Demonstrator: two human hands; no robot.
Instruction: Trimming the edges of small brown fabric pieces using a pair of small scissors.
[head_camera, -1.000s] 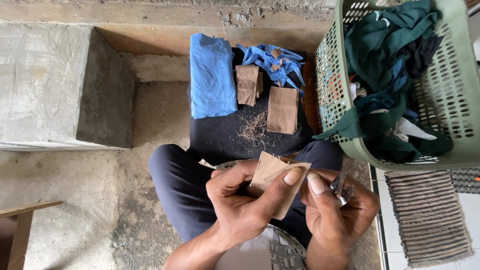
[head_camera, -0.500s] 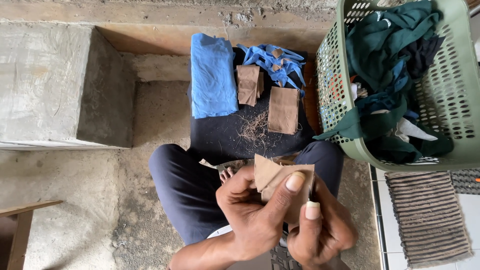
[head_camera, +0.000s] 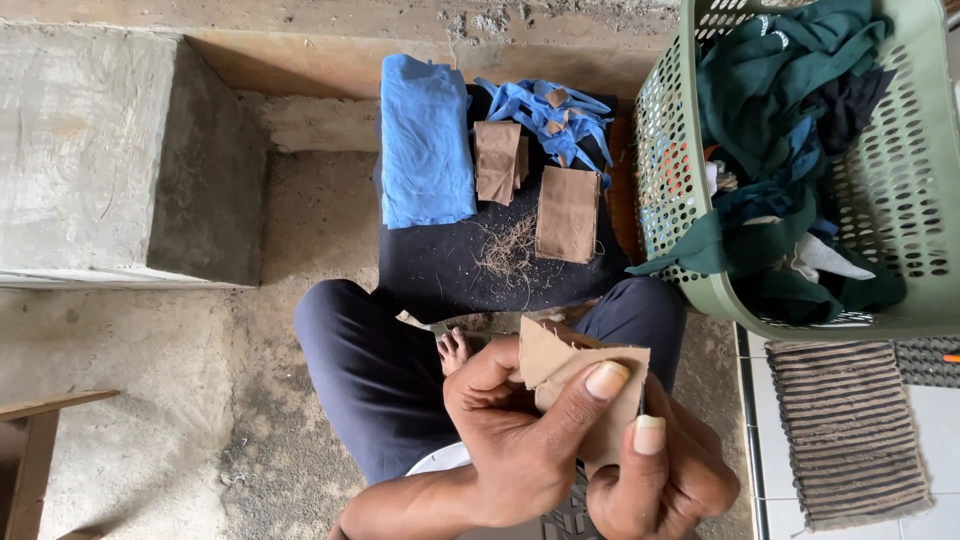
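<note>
— Which way does the brown cloth piece (head_camera: 570, 385) run?

— Its long axis slants from upper left to lower right at the bottom centre of the frame, one corner pointing up-left.

— And the fingers?

— The left hand (head_camera: 520, 430) is closed on it, thumb (head_camera: 590, 390) pressed across the front. The right hand (head_camera: 660, 470) sits behind and below, thumb up against the cloth's lower edge; it seems to pinch something thin, but I can't tell.

— Changed from half a second ago?

— Barely: both hands have stayed clamped, the cloth a touch flatter.
</note>
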